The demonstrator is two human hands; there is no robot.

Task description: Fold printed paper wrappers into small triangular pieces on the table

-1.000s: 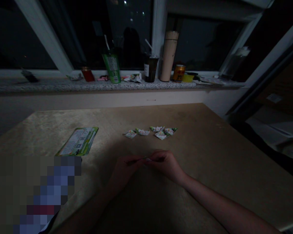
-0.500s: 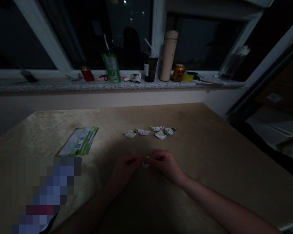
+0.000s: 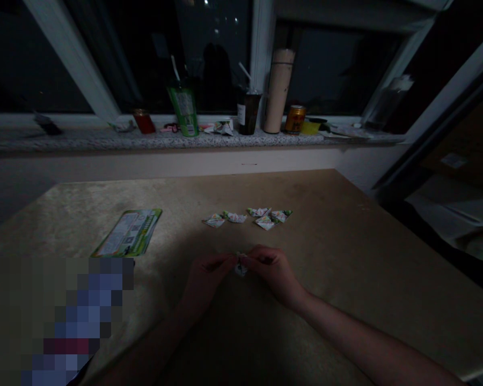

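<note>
Between my two hands, low over the table, is a small piece of folded printed paper (image 3: 240, 267), whitish with some print on it. My left hand (image 3: 209, 276) pinches its left side with thumb and forefinger. From the right, my right hand (image 3: 271, 268) pinches the other side, so the fingertips nearly meet. Much of the paper is hidden by the fingers. Beyond my hands lie several small folded paper pieces, white and green with printing: a group at the left (image 3: 214, 220) and a group at the right (image 3: 266, 222).
A stack of green-and-white printed sheets (image 3: 131, 233) lies on the tabletop (image 3: 326, 214) at left, above a pixelated area. On the granite sill (image 3: 221, 141) stand a green cup (image 3: 185, 112), a dark cup (image 3: 248, 113), a tall pinkish flask (image 3: 279, 91), an orange can (image 3: 295, 119) and a red jar (image 3: 144, 121).
My hands have shifted very slightly, still pinching the folded paper, and a little more of its pale surface shows between the fingertips. The other paper pieces have stayed where they were.
</note>
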